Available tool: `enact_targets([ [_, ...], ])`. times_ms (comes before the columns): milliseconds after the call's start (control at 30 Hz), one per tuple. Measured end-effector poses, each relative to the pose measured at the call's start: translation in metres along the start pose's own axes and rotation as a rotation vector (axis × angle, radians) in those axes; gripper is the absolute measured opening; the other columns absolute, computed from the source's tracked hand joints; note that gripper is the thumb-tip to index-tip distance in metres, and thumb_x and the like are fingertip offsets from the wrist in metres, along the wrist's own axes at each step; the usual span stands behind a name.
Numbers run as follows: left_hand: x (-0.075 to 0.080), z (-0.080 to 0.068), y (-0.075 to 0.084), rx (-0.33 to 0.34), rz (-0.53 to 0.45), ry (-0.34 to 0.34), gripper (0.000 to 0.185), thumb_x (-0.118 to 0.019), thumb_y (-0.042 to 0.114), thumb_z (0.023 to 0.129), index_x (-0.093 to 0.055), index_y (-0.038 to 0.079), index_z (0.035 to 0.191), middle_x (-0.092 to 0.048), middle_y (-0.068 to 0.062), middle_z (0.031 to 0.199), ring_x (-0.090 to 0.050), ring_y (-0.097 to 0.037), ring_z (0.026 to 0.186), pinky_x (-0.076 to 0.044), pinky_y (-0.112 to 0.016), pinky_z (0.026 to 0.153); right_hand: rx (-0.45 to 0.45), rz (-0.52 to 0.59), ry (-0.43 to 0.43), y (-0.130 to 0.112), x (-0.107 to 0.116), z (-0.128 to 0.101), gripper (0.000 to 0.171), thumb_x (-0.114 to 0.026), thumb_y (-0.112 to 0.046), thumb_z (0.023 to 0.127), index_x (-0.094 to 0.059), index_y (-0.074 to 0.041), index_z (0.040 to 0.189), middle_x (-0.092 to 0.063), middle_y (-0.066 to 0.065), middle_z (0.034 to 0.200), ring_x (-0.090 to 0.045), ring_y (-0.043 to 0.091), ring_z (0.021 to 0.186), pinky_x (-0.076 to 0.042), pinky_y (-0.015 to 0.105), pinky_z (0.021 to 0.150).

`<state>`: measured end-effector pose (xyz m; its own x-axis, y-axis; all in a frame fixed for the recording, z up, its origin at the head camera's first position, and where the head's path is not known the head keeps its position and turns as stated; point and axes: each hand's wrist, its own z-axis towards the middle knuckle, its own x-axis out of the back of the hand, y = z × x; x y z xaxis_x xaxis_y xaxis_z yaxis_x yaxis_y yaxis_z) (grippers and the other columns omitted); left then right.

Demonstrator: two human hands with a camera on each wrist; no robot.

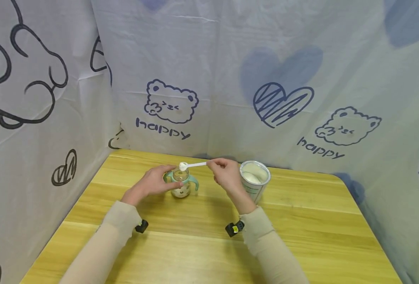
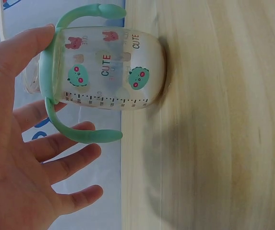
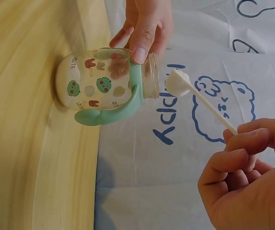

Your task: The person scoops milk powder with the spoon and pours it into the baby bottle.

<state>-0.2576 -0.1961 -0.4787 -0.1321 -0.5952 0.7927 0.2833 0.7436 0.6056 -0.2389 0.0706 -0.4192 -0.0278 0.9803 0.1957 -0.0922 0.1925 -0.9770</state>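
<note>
Mint-green handles curve off the collar of a clear baby bottle (image 1: 181,184), which stands upright on the wooden table (image 1: 302,236) near its back edge, its lid off. The glass is printed with small cartoon animals, the word "CUTE" and a measuring scale, as the left wrist view shows (image 2: 109,72); a pale layer lies at its bottom. The left hand (image 1: 152,182) steadies the bottle from its left side: the thumb presses on the green collar (image 3: 136,72) while the other fingers (image 2: 75,160) spread, nearly straight, behind the nearer handle without closing round it.

Just above the bottle's open mouth hangs the bowl of a white plastic measuring scoop (image 1: 191,165), seen up close from the right wrist (image 3: 178,83). The right hand (image 1: 227,173) pinches the far end of its long handle between thumb and curled fingers, holding the scoop roughly level.

To the right of that hand, touching or just beside the wrist, stands an open formula tin (image 1: 253,179) with white powder inside. A white cloth printed with bears, hearts and "happy" (image 1: 167,106) walls the table on the back and sides.
</note>
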Motion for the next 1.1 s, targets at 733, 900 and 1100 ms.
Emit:
enact_targets([
  [733, -0.002, 0.001, -0.001, 0.007, 0.028, 0.007, 0.087, -0.073, 0.067, 0.089, -0.053, 0.013, 0.155, -0.056, -0.018, 0.155, -0.051, -0.044, 0.144, -0.041, -0.065, 0.119, 0.227, -0.235, -0.026, 0.004, 0.003, -0.005, 0.027, -0.072, -0.025, 0.1, -0.082, -0.005, 0.114, -0.051, -0.006, 0.057, -0.035, 0.009, 0.047, -0.03, 0.023, 0.048],
  [900, -0.002, 0.001, -0.001, 0.01, 0.028, 0.009, 0.087, -0.073, 0.067, 0.088, -0.054, 0.015, 0.155, -0.057, -0.018, 0.155, -0.052, -0.044, 0.143, -0.041, -0.066, 0.118, 0.3, -0.305, -0.021, 0.007, 0.002, -0.004, 0.025, -0.073, -0.026, 0.1, -0.083, -0.006, 0.113, -0.05, -0.006, 0.057, -0.034, 0.008, 0.047, -0.026, 0.022, 0.046],
  [1100, -0.003, 0.0, 0.0, 0.003, 0.04, 0.018, 0.083, -0.075, 0.063, 0.089, -0.055, 0.015, 0.154, -0.058, -0.018, 0.153, -0.054, -0.044, 0.141, -0.042, -0.067, 0.117, 0.348, -0.326, -0.04, 0.011, 0.001, -0.004, 0.024, -0.073, -0.025, 0.1, -0.083, -0.007, 0.111, -0.051, -0.005, 0.058, -0.036, 0.007, 0.049, -0.026, 0.021, 0.045],
])
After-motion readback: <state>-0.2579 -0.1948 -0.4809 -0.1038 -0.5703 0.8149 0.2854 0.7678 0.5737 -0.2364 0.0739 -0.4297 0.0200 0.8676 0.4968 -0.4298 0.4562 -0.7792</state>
